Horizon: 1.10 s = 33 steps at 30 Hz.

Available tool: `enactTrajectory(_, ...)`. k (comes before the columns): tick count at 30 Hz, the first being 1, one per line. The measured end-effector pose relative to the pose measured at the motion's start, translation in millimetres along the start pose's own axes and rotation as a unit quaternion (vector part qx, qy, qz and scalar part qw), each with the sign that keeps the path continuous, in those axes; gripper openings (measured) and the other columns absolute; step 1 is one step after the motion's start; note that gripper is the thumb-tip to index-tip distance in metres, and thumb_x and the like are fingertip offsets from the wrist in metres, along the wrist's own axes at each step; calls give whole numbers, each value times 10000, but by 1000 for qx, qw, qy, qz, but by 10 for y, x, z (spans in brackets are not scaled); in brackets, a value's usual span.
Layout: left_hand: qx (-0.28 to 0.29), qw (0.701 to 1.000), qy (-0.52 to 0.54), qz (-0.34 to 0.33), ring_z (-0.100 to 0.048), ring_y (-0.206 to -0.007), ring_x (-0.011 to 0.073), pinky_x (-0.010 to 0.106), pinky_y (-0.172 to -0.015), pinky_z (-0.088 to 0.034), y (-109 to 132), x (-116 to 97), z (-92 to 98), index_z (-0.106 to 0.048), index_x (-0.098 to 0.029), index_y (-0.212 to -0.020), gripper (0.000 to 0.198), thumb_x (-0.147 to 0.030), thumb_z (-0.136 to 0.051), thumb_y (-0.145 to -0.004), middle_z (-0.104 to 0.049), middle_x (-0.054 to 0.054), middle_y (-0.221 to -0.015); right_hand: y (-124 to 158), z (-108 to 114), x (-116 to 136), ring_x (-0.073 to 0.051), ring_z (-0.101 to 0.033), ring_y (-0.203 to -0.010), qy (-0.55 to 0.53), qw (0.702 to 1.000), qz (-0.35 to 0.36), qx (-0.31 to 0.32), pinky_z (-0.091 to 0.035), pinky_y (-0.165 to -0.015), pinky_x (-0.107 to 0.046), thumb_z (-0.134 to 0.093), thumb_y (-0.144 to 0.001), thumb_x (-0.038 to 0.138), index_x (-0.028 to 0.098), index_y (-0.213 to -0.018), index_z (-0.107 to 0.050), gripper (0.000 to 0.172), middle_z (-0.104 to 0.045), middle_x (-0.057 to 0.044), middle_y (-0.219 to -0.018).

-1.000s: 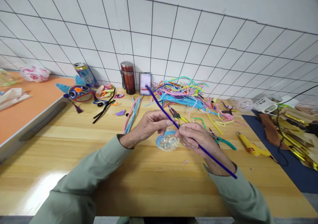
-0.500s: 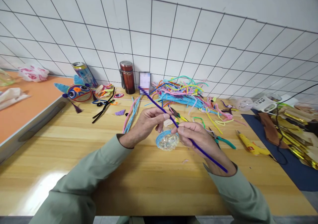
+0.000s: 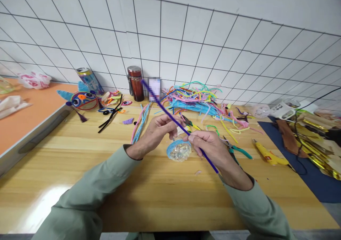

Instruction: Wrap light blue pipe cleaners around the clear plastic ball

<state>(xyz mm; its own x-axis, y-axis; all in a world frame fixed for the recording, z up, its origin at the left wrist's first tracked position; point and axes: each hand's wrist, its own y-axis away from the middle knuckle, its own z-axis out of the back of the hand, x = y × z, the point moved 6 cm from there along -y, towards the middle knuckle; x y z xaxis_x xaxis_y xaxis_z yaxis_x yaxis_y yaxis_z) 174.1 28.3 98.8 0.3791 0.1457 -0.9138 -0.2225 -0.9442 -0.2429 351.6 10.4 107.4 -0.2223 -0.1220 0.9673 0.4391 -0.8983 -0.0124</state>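
White grid-lined wall [image 3: 149,23]; wooden table [image 3: 160,201]

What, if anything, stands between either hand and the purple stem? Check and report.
Nothing visible. The right hand pinches the purple stem; the left hand is close by it, though whether its fingers touch is hard to tell. The clear ball shows below the stem, not between it and either hand.

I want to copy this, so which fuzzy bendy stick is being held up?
The long dark violet-blue fuzzy pipe cleaner, pinched in the right hand; the pink, yellow and light-blue fuzzy pipe cleaners lie on the wooden table.
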Motion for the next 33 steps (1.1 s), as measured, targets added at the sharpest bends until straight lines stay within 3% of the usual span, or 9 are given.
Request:
enactTrajectory(3, 33, 999, 16, 0, -664, -625, 100, 223, -580, -537, 19, -19, -21, -837, -179, -1071, 285, -364, -896, -863, -853, 97, -1065, 8, 2, -1, -180, -580, -619, -2, 1000, -10, -2, -450, -705, -329, -633, -948, 451, 255, -516, -574, 478, -452, 31, -440)
enactTrajectory(6, 58, 998, 10, -2, -686, -674, 100, 229, -633, -566, 42, -41, -34, -830, -199, -1151, 286, -321, -874, -896, -845, 110, -1186, 8, 6, -9, -161, -549, -570, -6, 1000, -21, -7, -425, -662, -321, -638, -934, 431, 246, -531, -575, 447, -465, 35, -446)
enactTrajectory(10, 33, 999, 5, -16, -666, -645, 99, 223, -597, -553, 30, -51, 1, -845, -184, -1076, 275, -407, -876, -918, -849, 93, -1062, -3, 5, -18, -183, -600, -623, -6, 1000, -22, -8, -427, -659, -315, -652, -920, 440, 242, -526, -584, 446, -480, 18, -444)
enactTrajectory(14, -25, 1000, -5, 4, -719, -692, 132, 224, -612, -589, -8, -21, 47, -846, -157, -951, 380, -532, -880, -901, -842, 84, -926, -3, 21, -10, -133, -456, -508, 7, 1000, -24, -8, -373, -577, -302, -665, -945, 465, 209, -701, -732, 360, -513, 38, -484)
enactTrajectory(18, -64, 996, 44, 42, -801, -767, 164, 233, -687, -664, -17, 11, 58, -844, -159, -971, 452, -580, -929, -831, -858, 78, -949, 14, 41, 43, -127, -460, -507, 32, 999, 5, -13, -343, -530, -287, -667, -980, 512, 197, -832, -794, 370, -548, 36, -529)
enactTrajectory(22, -56, 989, 113, 78, -787, -670, 129, 202, -657, -668, -3, 49, 22, -835, -145, -981, 432, -508, -977, -797, -870, 82, -943, 40, -30, 54, -116, -466, -512, 38, 998, 40, 23, -343, -525, -277, -662, -1013, 532, 190, -904, -822, 393, -573, 34, -565)
enactTrajectory(25, -44, 982, 146, 114, -798, -658, 144, 211, -635, -674, 7, 103, 1, -815, -132, -963, 317, -409, -934, -864, -871, 91, -914, 62, -86, 28, -110, -466, -514, 24, 997, 51, 61, -348, -522, -270, -665, -1025, 573, 188, -941, -837, 430, -572, 37, -571)
enactTrajectory(29, -46, 975, 171, 136, -804, -648, 147, 213, -625, -678, -10, 141, 18, -796, -129, -978, 232, -343, -873, -933, -866, 81, -894, 80, -90, 5, -106, -475, -514, -13, 994, 27, 104, -366, -524, -264, -651, -1031, 620, 180, -926, -821, 483, -586, 33, -581)
enactTrajectory(33, -78, 974, 178, 119, -806, -663, 138, 215, -655, -686, -35, 110, 67, -791, -139, -1009, 225, -344, -862, -949, -872, 77, -946, 60, -28, 2, -96, -423, -458, -24, 995, -11, 92, -293, -459, -262, -692, -994, 621, 183, -919, -808, 459, -582, 41, -557)
